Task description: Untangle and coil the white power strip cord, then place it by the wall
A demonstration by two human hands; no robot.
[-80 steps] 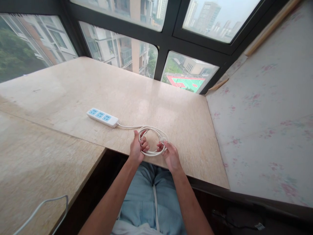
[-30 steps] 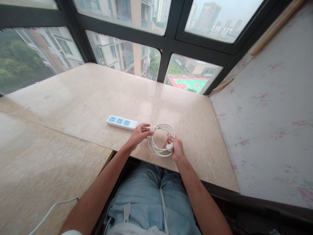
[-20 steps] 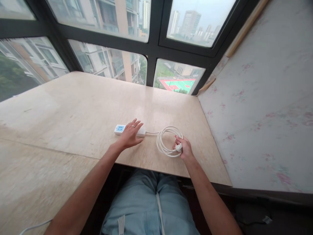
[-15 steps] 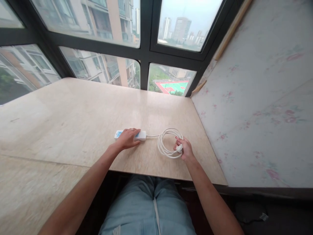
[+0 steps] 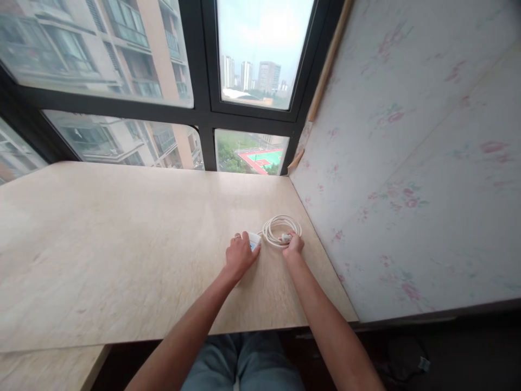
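A white power strip with blue socket faces lies on the pale stone ledge, most of it hidden under my left hand. The fingers of that hand are closed over the strip, near the end where the cord comes out. From there the white cord runs to a round coil of several loops just to the right. My right hand grips the coil's near right side together with the white plug, which shows inside the ring.
The ledge stretches far to the left, its front edge by my legs. Dark-framed windows stand along the back. A wall with flowered paper closes off the right side. Below it at the lower right, a dark cord with a tag shows.
My left hand has turned the power strip from lying crosswise to slanting toward me, closer to the coil. The right hand still grips the coil and plug. The view has swung right.
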